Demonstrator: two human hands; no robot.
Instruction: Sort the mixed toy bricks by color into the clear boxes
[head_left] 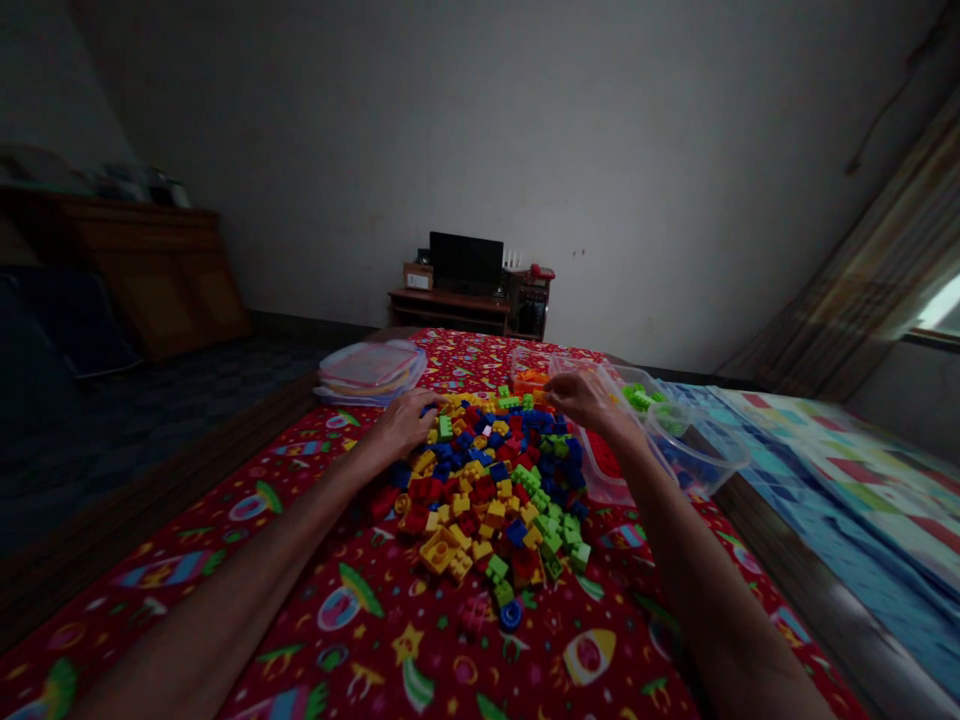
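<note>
A heap of plastic building blocks [465, 500] in yellow, red, blue and green lies on a red patterned cloth [262, 600]. My left hand [407, 422] is at the heap's far left edge, its thumb and fingers closed around a blue building block [429, 409]. At the far right edge, my right hand [586, 400] is bent down with its fingers pinched together. An orange piece shows at those fingertips, close to a clear container of orange blocks [531, 380]; whether it is held is hard to make out. Below the right wrist, a clear box with red blocks [602, 455] is partly hidden.
Stacked plastic lids [371, 370] lie at the table's left. On the right stand clear tubs, one with green blocks [643, 397] and another with blue ones [694, 455]. A bed [817, 470] adjoins the right side. Beyond the table is a desk with a monitor [466, 260].
</note>
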